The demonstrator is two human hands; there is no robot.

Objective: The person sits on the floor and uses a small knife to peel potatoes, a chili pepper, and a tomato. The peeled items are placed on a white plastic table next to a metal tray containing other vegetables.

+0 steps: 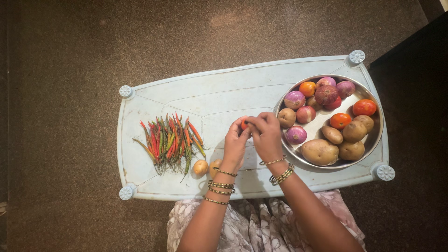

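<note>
My left hand (235,142) and my right hand (266,134) meet over the middle of a pale blue plastic table (219,93). Between their fingertips they hold a small red tomato (244,124), mostly hidden by the fingers. Just right of my right hand sits a round steel plate (373,140) holding potatoes (319,151), purple onions (295,99) and tomatoes (364,107). Both wrists wear gold bangles.
A pile of red and green chillies (170,142) lies on the table's left side. Two small potatoes (200,167) rest near the front edge, by my left wrist. Brown floor surrounds the table; a dark object stands at the far right.
</note>
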